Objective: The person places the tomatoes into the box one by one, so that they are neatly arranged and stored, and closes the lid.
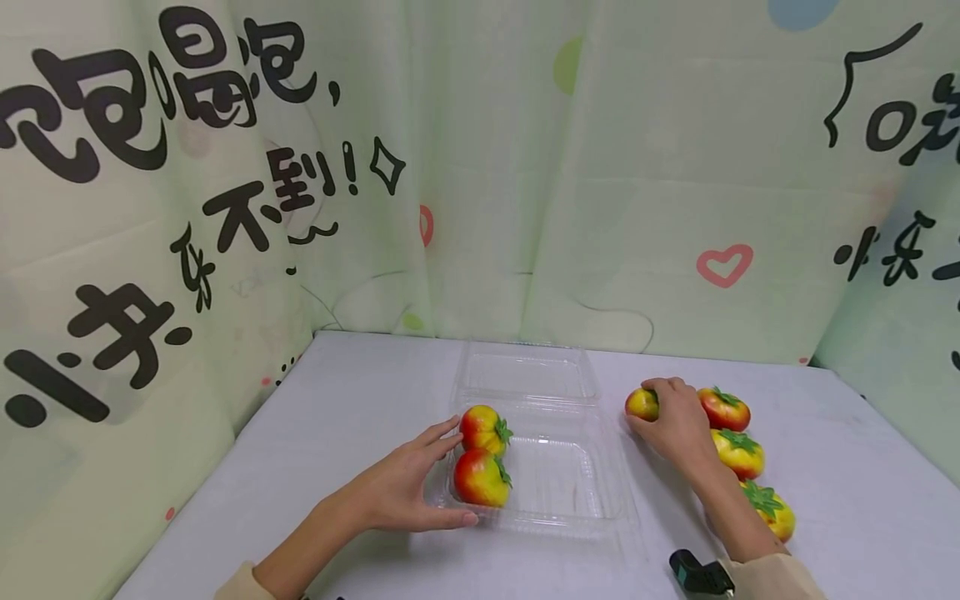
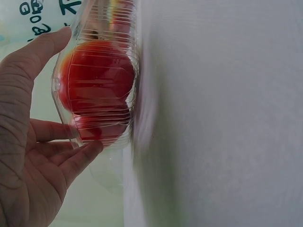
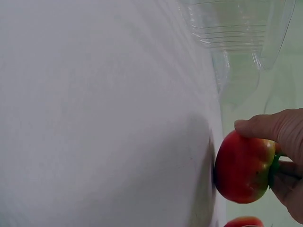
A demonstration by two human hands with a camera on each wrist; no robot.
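Observation:
A clear plastic box [image 1: 562, 521] lies with its lid folded back on the table. Two red-and-yellow tomatoes [image 1: 480, 478] with green leafy tops sit along its left side. My left hand [image 1: 401, 492] holds the box's left end, its thumb by the front edge and its fingers against the side; the left wrist view shows tomatoes [image 2: 97, 78] through the ribbed wall. Right of the box, my right hand [image 1: 678, 421] grips another tomato [image 3: 241, 168] from above, thumb on one side. That tomato is at the tabletop; whether it touches the cloth is hard to tell.
Beside my right forearm, several more tomatoes [image 1: 738, 454] stand in a row. The flat lid [image 1: 525, 373] extends behind the box. A printed curtain [image 1: 495, 167] encloses the white table [image 1: 375, 375]. A small black device [image 1: 699, 573] is at my right wrist.

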